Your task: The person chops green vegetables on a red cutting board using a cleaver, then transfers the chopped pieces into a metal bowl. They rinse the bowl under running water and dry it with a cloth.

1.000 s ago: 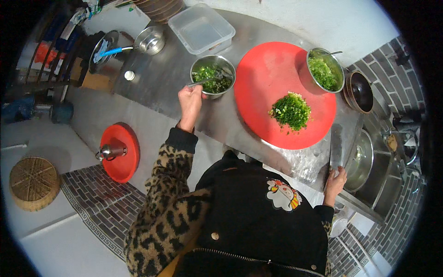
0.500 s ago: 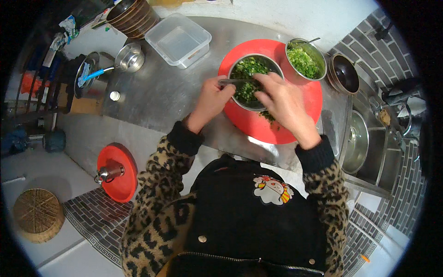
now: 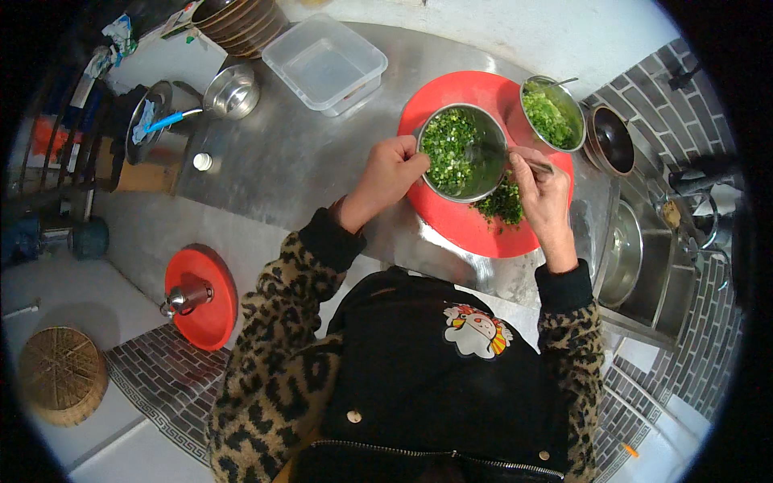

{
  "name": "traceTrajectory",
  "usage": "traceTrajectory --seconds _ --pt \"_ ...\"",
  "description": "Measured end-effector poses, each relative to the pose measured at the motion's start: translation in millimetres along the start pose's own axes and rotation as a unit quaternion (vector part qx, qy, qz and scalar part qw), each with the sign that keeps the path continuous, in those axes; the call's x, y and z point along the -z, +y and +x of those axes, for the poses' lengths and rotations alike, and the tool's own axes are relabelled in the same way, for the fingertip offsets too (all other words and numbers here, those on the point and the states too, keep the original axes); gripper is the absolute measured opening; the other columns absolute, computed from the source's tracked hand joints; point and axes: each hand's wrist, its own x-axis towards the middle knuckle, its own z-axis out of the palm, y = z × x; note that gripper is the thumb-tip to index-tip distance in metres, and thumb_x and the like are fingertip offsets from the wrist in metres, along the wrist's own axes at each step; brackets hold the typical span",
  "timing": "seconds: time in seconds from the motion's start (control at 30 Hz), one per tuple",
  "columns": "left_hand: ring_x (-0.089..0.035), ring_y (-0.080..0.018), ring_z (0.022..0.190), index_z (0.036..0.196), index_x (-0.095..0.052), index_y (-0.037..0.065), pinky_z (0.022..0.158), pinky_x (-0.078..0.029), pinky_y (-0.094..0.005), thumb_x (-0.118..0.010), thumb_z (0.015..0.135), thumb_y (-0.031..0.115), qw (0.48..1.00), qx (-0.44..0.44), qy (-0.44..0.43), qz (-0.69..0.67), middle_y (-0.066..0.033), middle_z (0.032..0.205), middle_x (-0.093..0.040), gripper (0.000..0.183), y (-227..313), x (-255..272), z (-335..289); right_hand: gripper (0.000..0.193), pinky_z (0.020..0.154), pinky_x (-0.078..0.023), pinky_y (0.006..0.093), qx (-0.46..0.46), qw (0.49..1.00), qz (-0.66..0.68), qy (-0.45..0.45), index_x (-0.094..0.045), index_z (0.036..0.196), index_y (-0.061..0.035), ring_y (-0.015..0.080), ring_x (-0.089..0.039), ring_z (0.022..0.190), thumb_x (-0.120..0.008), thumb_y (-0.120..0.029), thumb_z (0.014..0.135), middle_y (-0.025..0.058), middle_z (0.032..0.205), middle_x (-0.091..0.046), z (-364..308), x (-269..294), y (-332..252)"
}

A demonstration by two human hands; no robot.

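A round steel bowl (image 3: 485, 189) of chopped green onions (image 3: 451, 145) is tilted above the red round board (image 3: 451, 227). My left hand (image 3: 392, 171) pinches the bowl's left rim, thumb toward the inside. By the opposite rim, my right hand (image 3: 547, 197) is closed around a short grey metal handle (image 3: 538, 166); what it belongs to is hidden. The greens lie mostly on the bowl's left side, leaving bare steel on the right. Darker chopped greens (image 3: 502, 203) are heaped on the board beneath my right hand.
Behind to the right, a second steel bowl (image 3: 525, 121) holds paler greens and a spoon. Brown bowls (image 3: 613, 141) stand near the sink (image 3: 659, 241). A clear plastic tub (image 3: 326, 64), a blue-handled pan (image 3: 232, 92) and a white cap (image 3: 202, 162) occupy the steel counter (image 3: 298, 153).
The grey metal piece that lay across the bowl between my hands is now at the right rim in my right hand. My left hand has taken the rim, and the bowl is tilted, uncovering more of the heap.
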Motion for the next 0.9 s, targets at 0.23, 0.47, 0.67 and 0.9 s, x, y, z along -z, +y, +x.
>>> traceTrajectory --seconds 0.23,0.47,0.67,0.9 --pt "-0.046 -0.0027 0.053 0.064 -0.054 0.003 0.048 -0.037 -0.0221 -0.058 0.081 0.005 0.998 -0.020 -0.065 -0.012 0.0041 0.058 -0.051 0.017 12.0 -14.4 6.4 0.014 0.065 -0.053 0.0351 0.137 0.988 0.038 0.060 -0.067 0.096 -0.0032 0.0293 -0.066 0.076 -0.068 -0.002 0.082 0.0141 0.086 -0.067 5.8 -32.3 -2.2" --pt "-0.043 -0.0025 0.053 0.062 -0.052 0.002 0.046 -0.033 -0.0236 -0.058 0.078 0.005 0.998 -0.048 -0.028 -0.005 0.0041 0.056 -0.050 0.018 5.3 -4.2 22.1 0.013 0.067 -0.053 0.0341 0.204 0.971 0.000 -0.128 -0.068 0.093 -0.0031 0.0294 -0.065 0.077 -0.069 -0.002 0.080 0.0120 0.089 -0.068 1.2 -13.0 -5.5" --pt "-0.043 -0.0033 0.052 0.059 -0.050 0.002 0.046 -0.034 -0.0246 -0.059 0.076 0.005 0.999 -0.028 -0.008 0.024 0.0032 0.053 -0.049 0.020 9.1 3.6 17.7 0.011 0.067 -0.052 0.0331 0.115 0.990 0.046 -0.066 -0.069 0.094 -0.0010 0.0255 -0.066 0.074 -0.065 -0.003 0.084 0.0130 0.085 -0.068 -4.6 8.6 -17.1" --pt "-0.050 -0.0036 0.054 0.067 -0.061 0.001 0.048 -0.038 -0.0217 -0.057 0.079 0.005 1.000 0.004 -0.015 -0.021 0.0024 0.059 -0.057 0.014 5.1 1.1 14.7 0.007 0.064 -0.051 0.0335 0.165 0.984 -0.031 -0.059 -0.068 0.089 -0.0019 0.0254 -0.064 0.073 -0.065 -0.006 0.084 0.0117 0.080 -0.066 -2.2 -8.5 -10.3"
